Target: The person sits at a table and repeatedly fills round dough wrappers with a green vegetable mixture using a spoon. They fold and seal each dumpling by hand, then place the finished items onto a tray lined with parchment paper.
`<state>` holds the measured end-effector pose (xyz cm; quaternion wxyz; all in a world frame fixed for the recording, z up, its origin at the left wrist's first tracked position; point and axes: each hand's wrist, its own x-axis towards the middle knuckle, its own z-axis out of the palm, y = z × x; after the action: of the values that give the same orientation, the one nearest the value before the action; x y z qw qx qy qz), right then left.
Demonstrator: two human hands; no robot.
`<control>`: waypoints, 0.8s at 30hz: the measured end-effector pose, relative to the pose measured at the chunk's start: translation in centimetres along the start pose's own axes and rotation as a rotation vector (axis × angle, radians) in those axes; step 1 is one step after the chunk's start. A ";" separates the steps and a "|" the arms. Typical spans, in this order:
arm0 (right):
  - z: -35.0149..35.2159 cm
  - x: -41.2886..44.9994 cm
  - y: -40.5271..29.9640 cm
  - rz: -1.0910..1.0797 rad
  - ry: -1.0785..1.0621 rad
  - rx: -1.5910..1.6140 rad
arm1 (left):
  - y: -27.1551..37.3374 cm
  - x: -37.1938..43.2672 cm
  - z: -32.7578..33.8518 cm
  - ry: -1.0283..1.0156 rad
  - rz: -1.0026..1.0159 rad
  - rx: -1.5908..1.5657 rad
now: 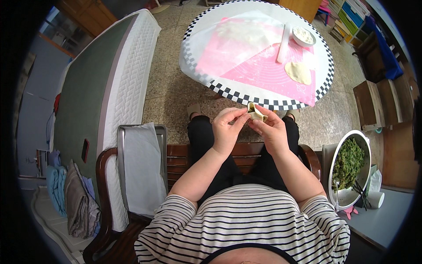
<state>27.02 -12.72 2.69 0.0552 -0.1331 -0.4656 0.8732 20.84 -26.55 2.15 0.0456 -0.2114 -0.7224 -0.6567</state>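
A small dough wrapper with green filling (pixel 256 113) is held between both hands, over the gap between my knees and the table. My left hand (pixel 229 127) pinches its left side with thumb and fingertips. My right hand (pixel 269 129) grips the right side, where the edges are partly folded together and dark filling shows in an opening. On the pink silicone mat (pixel 257 77) lies a flat piece of dough (pixel 298 73), with a white rolling pin (pixel 284 44) and a bowl of flour (pixel 303 36) beyond it. At my right is a large bowl of chopped green filling (pixel 349 161).
The round table (pixel 237 6) has a checkered rim, and a translucent sheet (pixel 230 43) covers part of the mat. A metal tray (pixel 122 165) lined with white paper (pixel 143 168) rests at my left, beside the mattress (pixel 128 72). A wooden armrest (pixel 104 184) stands there too.
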 end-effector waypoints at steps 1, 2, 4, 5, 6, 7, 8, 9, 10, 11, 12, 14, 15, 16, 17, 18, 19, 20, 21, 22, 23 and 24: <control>0.0 0.0 0.0 0.003 -0.001 -0.003 | 0.1 0.1 -0.1 0.005 0.044 0.039; 0.0 0.0 0.1 0.008 -0.009 -0.005 | -0.1 0.2 -0.2 0.014 0.095 0.078; -0.1 0.0 0.2 0.018 -0.025 -0.008 | -0.5 0.5 -0.4 0.031 0.198 0.155; -0.1 -0.1 0.2 0.024 -0.025 -0.005 | -0.3 0.6 -0.6 0.032 0.244 0.204; 0.0 -0.1 0.1 0.031 -0.027 -0.002 | 0.2 0.9 -0.7 0.034 0.290 0.254; 0.1 -0.2 0.1 0.037 -0.028 0.002 | 0.5 1.0 -0.8 0.035 0.336 0.304; 0.1 -0.2 0.1 0.029 -0.027 0.004 | 0.2 0.9 -0.9 0.025 0.311 0.280; 0.2 -0.2 0.1 0.021 -0.027 0.005 | -0.2 0.9 -0.9 0.015 0.287 0.255; 0.2 -0.1 0.1 0.012 -0.027 0.007 | -0.4 0.9 -1.0 0.006 0.262 0.230; 0.2 -0.1 0.0 0.015 -0.030 0.016 | -0.3 0.8 -0.9 -0.004 0.193 0.182; 0.1 -0.1 0.0 0.018 -0.032 0.024 | 0.2 0.7 -0.8 -0.014 0.123 0.133; 0.1 0.0 -0.1 0.019 -0.038 0.017 | -0.1 0.8 -0.9 -0.084 0.062 0.064; 0.1 0.0 -0.1 0.018 -0.043 0.001 | -0.3 0.7 -0.7 -0.076 0.045 0.008; 0.1 0.0 -0.1 0.017 -0.048 -0.015 | -0.4 0.7 -0.4 -0.068 0.029 -0.048; 0.1 -0.1 0.0 0.025 -0.051 -0.012 | -0.4 0.6 -0.2 -0.060 0.012 -0.103; 0.1 -0.2 0.1 0.032 -0.051 -0.009 | -0.4 0.6 -0.2 -0.049 0.057 -0.063; 0.1 -0.2 0.2 0.038 -0.050 -0.007 | -0.4 0.7 -0.2 -0.037 0.101 -0.023; 0.0 -0.2 0.3 0.045 -0.053 0.000 | -0.3 0.7 -0.2 -0.026 0.146 0.016; 0.0 -0.2 0.4 0.053 -0.055 0.008 | -0.1 0.8 -0.3 -0.025 0.230 0.111; -0.1 -0.3 0.5 0.060 -0.057 0.016 | 0.3 1.0 -0.7 -0.025 0.314 0.205; -0.1 -0.3 0.4 0.074 -0.062 0.017 | 0.5 1.1 -0.9 -0.025 0.398 0.299; -0.1 -0.3 0.4 0.088 -0.069 0.018 | 0.6 1.0 -0.8 0.009 0.405 0.340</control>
<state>27.36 -12.94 2.34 0.0016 -0.1228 -0.4530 0.8830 19.97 -27.06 3.21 0.2142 -0.3383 -0.7651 -0.5042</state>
